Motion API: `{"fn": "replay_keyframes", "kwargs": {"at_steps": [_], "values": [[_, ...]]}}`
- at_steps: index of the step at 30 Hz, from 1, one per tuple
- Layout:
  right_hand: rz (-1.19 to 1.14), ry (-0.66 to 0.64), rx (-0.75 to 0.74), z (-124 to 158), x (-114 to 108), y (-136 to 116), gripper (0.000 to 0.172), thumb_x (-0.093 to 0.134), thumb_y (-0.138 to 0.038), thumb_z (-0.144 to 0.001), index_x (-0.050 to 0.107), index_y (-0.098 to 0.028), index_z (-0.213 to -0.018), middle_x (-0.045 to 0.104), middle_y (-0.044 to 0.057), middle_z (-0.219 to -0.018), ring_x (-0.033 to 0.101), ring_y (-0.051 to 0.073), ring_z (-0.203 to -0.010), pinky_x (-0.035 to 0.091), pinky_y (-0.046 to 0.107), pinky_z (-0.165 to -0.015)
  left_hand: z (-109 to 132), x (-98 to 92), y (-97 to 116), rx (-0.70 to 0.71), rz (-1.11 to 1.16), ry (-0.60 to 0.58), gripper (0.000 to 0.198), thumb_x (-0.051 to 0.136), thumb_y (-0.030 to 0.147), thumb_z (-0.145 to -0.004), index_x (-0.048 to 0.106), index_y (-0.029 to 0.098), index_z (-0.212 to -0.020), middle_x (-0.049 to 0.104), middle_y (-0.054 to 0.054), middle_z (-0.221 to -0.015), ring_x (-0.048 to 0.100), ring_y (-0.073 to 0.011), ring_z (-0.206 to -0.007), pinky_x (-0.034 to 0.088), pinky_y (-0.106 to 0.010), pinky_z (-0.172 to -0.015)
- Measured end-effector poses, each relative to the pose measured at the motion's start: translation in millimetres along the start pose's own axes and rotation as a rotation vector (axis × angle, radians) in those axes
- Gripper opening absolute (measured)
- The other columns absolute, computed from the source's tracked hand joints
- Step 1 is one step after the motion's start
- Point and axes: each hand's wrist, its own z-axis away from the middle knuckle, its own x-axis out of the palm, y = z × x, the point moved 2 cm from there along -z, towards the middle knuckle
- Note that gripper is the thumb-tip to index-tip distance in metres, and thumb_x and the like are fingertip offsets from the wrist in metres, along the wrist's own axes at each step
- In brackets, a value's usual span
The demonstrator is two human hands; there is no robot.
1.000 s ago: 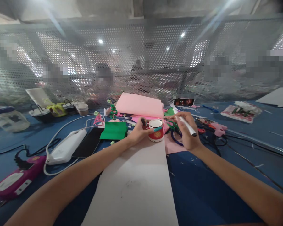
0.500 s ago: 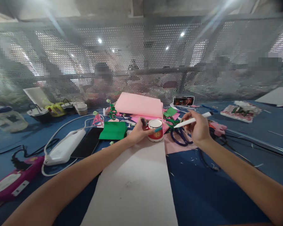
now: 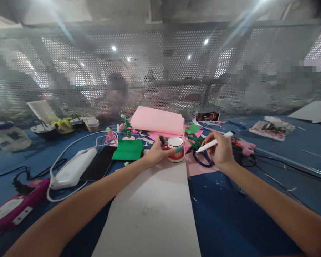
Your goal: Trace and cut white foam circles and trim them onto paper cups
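Observation:
My left hand [image 3: 157, 151] grips a small red and white cup [image 3: 176, 156] with a gold emblem and thin dark lines on its white rim. A teal nail shows on the thumb lying across the cup's front. Something small and dark [image 3: 162, 139], perhaps a cap, sits by the fingers. In my right hand [image 3: 221, 148] is a white marker pen [image 3: 213, 143] with a black end, its tip pointing left, apart from the cup. Dark blue scissors handles [image 3: 204, 163] lie just beneath that hand. A long white paper sheet [image 3: 152, 210] stretches from the cup toward me.
Pink paper [image 3: 157, 120], green paper [image 3: 128, 150] and scraps lie around the cup. To the left are a black phone [image 3: 100, 165], a white power bank [image 3: 74, 168] and a purple power strip [image 3: 18, 205] with cables. A lit phone [image 3: 208, 116] leans near the perforated metal screen [image 3: 163, 71].
My right hand has shifted slightly left and down with the marker pen, its tip now lower beside the scissors handles. My left hand still grips the cup in nearly the same place.

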Motion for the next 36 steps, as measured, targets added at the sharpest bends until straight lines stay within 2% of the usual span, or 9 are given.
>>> {"fn": "replay_keyframes", "kwargs": {"at_steps": [7, 16, 20, 29, 36], "values": [[0.023, -0.083, 0.002, 2.2, 1.4, 0.7, 0.038, 0.054, -0.044, -0.077, 0.054, -0.021, -0.046, 0.047, -0.002, -0.033, 0.032, 0.007, -0.022, 0.018, 0.020, -0.024, -1.2, -1.1, -2.7, -0.001, -0.003, -0.017, 0.058, 0.085, 0.030, -0.052, 0.035, 0.021, -0.080, 0.052, 0.002, -0.087, 0.057, -0.0159, -0.086, 0.047, -0.033, -0.079], [0.033, -0.096, 0.009, 4.3, 4.0, -2.4, 0.037, 0.058, -0.044, -0.071, 0.054, -0.020, -0.043, 0.051, 0.001, -0.034, 0.032, 0.007, -0.022, 0.017, 0.020, -0.024, -2.0, -1.0, -2.7, 0.009, -0.018, -0.012, 0.057, 0.086, 0.032, -0.053, 0.036, 0.020, -0.079, 0.050, 0.003, -0.083, 0.056, -0.0135, -0.080, 0.046, -0.029, -0.071], [0.068, -0.128, 0.008, 7.1, 6.2, -4.3, 0.040, 0.058, -0.046, -0.073, 0.053, -0.019, -0.043, 0.055, 0.002, -0.037, 0.033, 0.006, -0.023, 0.019, 0.020, -0.024, -1.7, -0.6, -2.3, -0.012, -0.032, -0.012, 0.059, 0.086, 0.035, -0.052, 0.035, 0.021, -0.080, 0.052, 0.002, -0.084, 0.057, -0.0151, -0.082, 0.047, -0.030, -0.072], [0.180, -0.305, 0.042, 15.4, 7.9, 5.2, 0.043, 0.060, -0.051, -0.076, 0.060, -0.017, -0.051, 0.047, -0.001, -0.032, 0.036, 0.007, -0.025, 0.023, 0.020, -0.026, -1.8, -2.3, -5.1, -0.005, -0.047, -0.022, 0.059, 0.085, 0.040, -0.054, 0.035, 0.021, -0.080, 0.050, 0.003, -0.080, 0.054, -0.0131, -0.077, 0.046, -0.028, -0.070], [0.264, -0.426, 0.073, 22.8, 11.3, 10.7, 0.038, 0.062, -0.051, -0.076, 0.064, -0.017, -0.060, 0.059, 0.002, -0.046, 0.051, 0.011, -0.035, 0.038, 0.021, -0.034, -2.3, -2.7, -5.7, 0.017, -0.107, -0.023, 0.058, 0.084, 0.038, -0.055, 0.036, 0.020, -0.082, 0.050, 0.002, -0.086, 0.052, -0.0131, -0.079, 0.046, -0.030, -0.074]]}}
